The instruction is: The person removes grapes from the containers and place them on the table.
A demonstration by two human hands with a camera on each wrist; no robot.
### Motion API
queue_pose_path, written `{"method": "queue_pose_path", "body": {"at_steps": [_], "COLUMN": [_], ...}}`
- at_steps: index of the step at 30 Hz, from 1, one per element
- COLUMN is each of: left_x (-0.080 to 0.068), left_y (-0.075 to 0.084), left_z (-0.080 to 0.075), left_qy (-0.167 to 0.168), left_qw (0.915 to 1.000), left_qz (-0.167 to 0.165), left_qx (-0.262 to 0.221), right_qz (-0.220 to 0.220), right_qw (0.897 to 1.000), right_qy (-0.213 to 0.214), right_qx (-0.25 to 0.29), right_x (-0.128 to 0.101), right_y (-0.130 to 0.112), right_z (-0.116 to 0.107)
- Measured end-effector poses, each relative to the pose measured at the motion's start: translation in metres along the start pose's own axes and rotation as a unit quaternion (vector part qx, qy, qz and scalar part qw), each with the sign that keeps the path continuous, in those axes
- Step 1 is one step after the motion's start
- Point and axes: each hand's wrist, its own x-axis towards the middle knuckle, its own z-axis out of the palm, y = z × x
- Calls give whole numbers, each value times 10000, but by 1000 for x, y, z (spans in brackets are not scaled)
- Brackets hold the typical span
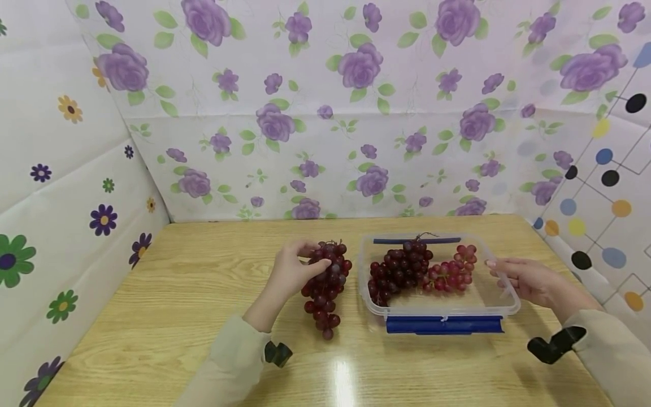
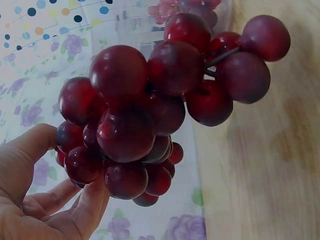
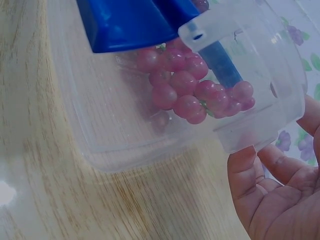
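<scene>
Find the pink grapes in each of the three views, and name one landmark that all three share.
Head: right of centre, the pink grapes lie right of the dark bunch inside the clear container.
Left wrist: top edge near the middle, partly cut off.
Right wrist: upper middle, beside the blue latch.
Shared landmark: the clear container around them.

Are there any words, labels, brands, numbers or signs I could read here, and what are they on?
There are none to read.
Plastic box and its blue front clip: no legible lettering.
Bunch of grapes in the left hand: no label visible.
Back sheet: only printed flowers and leaves.
</scene>
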Motion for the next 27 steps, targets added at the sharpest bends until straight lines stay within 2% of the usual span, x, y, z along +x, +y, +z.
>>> {"method": "queue_pose_path", "body": {"at_steps": [9, 15, 27], "left_x": [0, -1, 0], "left_y": [-10, -16, -31], "left_z": [2, 2, 10], "left_qy": [-48, -60, 190], "left_qw": [9998, 9999, 9993], "left_qz": [-67, -44, -226], "left_qx": [175, 109, -221], "right_qz": [-5, -8, -39], "right_qw": [9999, 10000, 9999], "right_qy": [-11, -10, -49], "right_qx": [146, 76, 101], "right_x": [-1, 1, 0], "right_y": [0, 1, 0], "right_z": [0, -1, 0]}}
